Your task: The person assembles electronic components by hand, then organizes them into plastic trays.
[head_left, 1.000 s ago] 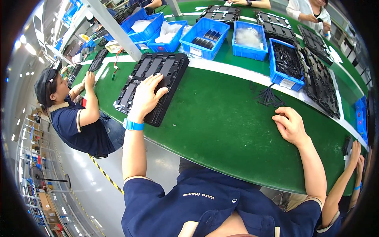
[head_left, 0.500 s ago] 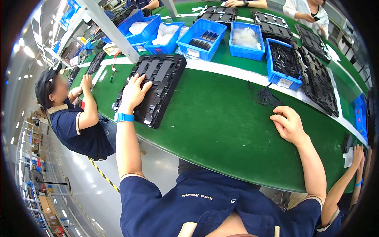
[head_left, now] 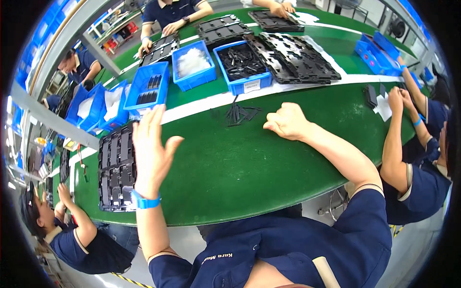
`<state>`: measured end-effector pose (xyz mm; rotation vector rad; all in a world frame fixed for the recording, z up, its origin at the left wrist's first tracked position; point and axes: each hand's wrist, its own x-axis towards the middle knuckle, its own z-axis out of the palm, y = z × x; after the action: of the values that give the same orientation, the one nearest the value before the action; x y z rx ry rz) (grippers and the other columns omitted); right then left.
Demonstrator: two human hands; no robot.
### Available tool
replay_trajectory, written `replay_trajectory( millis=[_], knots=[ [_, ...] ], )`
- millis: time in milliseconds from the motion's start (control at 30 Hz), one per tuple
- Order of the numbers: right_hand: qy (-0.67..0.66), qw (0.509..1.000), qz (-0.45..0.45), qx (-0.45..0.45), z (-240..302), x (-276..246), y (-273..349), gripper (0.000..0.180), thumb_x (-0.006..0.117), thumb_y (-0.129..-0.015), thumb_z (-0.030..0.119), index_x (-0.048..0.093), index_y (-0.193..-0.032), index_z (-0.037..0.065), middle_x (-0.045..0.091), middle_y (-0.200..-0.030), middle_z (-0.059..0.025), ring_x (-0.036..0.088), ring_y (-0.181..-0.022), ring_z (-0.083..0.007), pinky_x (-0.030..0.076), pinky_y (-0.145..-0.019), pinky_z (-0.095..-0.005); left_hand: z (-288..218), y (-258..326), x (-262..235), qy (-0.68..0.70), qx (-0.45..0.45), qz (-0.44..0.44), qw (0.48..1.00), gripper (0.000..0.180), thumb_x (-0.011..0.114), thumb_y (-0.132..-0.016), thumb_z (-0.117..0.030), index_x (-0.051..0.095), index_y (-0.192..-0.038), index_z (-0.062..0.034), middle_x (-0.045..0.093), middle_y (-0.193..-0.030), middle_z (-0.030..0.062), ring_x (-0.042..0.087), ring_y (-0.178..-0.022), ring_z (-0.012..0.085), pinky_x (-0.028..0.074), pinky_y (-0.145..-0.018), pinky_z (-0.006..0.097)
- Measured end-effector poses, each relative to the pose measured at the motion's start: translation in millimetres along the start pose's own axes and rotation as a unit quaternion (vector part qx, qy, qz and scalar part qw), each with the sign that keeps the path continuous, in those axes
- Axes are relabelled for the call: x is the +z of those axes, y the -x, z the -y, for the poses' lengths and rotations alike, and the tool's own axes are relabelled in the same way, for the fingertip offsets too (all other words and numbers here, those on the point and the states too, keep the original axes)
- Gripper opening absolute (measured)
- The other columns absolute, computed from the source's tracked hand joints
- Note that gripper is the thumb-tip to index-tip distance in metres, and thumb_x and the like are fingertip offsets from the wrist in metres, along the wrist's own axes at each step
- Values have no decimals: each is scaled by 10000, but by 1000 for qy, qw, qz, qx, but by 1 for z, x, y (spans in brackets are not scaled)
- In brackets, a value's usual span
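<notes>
— Left hand point(head_left: 151, 151) was up off the belt there, fingers spread and loose, gripping nothing. It hung right beside the black moulded tray point(head_left: 116, 168), with the palm tipped on edge and the thumb out toward the middle of the green table point(head_left: 230, 168).

— And the tray itself?

— Flat on the green surface at the person's left, long side running away from the body, its near end close to the table edge. I'd say it lay there so the left hand could reach it without leaning. A blue wristband point(head_left: 144, 201) sat on that wrist, and the forearm rose steeply from the lower edge.

— Right hand?

— Right hand point(head_left: 288, 121) was curled into a loose fist, knuckles up, resting on the table well apart from the tray. Whether anything small was tucked inside it, I couldn't tell. Just ahead of it lay a loose heap of thin black parts point(head_left: 238, 114), likely kept there for quick picking.

— Behind that?

— Blue bins point(head_left: 192, 65) lined up past the white stripe, one with black pieces, one with white bagged stuff, presumably stock. The right forearm came in long and angled from the lower right, elbow bent.
</notes>
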<state>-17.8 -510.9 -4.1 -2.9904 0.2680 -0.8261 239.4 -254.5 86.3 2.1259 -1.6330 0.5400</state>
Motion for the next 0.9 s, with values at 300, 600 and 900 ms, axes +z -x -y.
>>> replay_trajectory(
  millis=[300,600,900],
  knots=[
    [232,892,-299,249,-141,-102,68,221,611,-865,250,675,-791,51,648,-995,-126,592,-962,-308,466,-836,-420,-35,21,71,137,94,90,982,705,752,-756,-282,441,-1371,-136,488,-1310,94,433,-1262,291,254,-1104,521],
    [1,767,-270,583,-275,-111,238,426,638,-879,250,579,-1208,-13,621,-1188,-178,592,-1087,-231,446,-923,-325,-15,17,56,213,8,56,975,575,703,-802,-149,485,-1331,-87,603,-1185,110,550,-1126,282,400,-994,385],
    [-69,737,-314,594,-261,-116,242,551,659,-856,202,483,-1323,-32,550,-1300,-182,518,-1212,-247,376,-1025,-327,-22,15,53,258,49,80,962,525,716,-800,-190,524,-1280,-96,633,-1067,84,568,-1030,281,416,-927,390]
  ],
)
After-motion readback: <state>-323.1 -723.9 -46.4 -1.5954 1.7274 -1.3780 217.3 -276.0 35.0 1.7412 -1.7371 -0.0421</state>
